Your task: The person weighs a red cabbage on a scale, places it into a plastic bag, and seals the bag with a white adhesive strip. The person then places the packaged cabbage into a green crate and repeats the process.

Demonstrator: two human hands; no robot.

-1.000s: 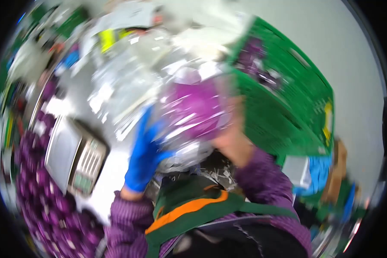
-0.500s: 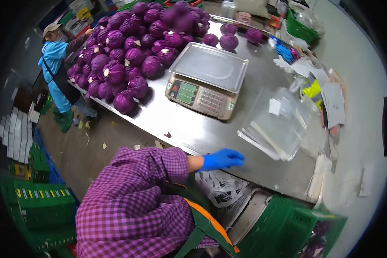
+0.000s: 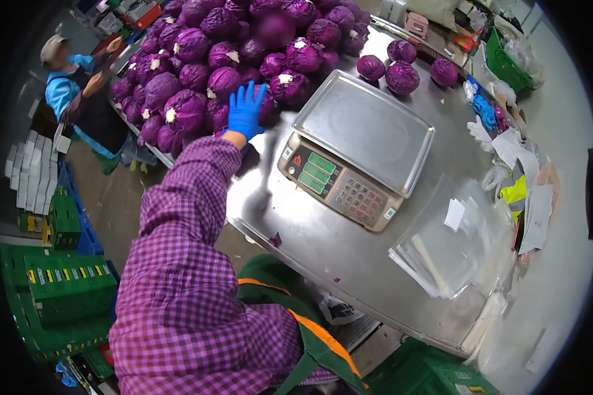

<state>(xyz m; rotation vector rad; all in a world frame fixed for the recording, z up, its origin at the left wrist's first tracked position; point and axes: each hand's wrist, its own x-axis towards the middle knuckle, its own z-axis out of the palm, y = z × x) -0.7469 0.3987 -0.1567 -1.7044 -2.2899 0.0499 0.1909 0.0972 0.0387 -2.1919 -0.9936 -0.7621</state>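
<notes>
My left hand (image 3: 246,113), in a blue glove, reaches out to the front edge of a big heap of red cabbages (image 3: 185,110). Its fingers are spread and overlap a red cabbage (image 3: 267,108) at the near side of the pile. Right of the hand stands a weighing scale (image 3: 339,184) with a flat metal pan (image 3: 366,131) and lit green displays. Nothing lies on the pan. My right hand is out of the picture.
Loose cabbages (image 3: 402,77) sit behind the scale. Clear plastic bags (image 3: 441,243) lie on the metal table (image 3: 349,280) at the right. A person in blue (image 3: 79,99) stands beyond the heap. Green crates (image 3: 69,283) are stacked at lower left.
My left hand has swung from the table's near edge up and left to the cabbage heap. The view has shifted, and the person in blue has drawn their arms in.
</notes>
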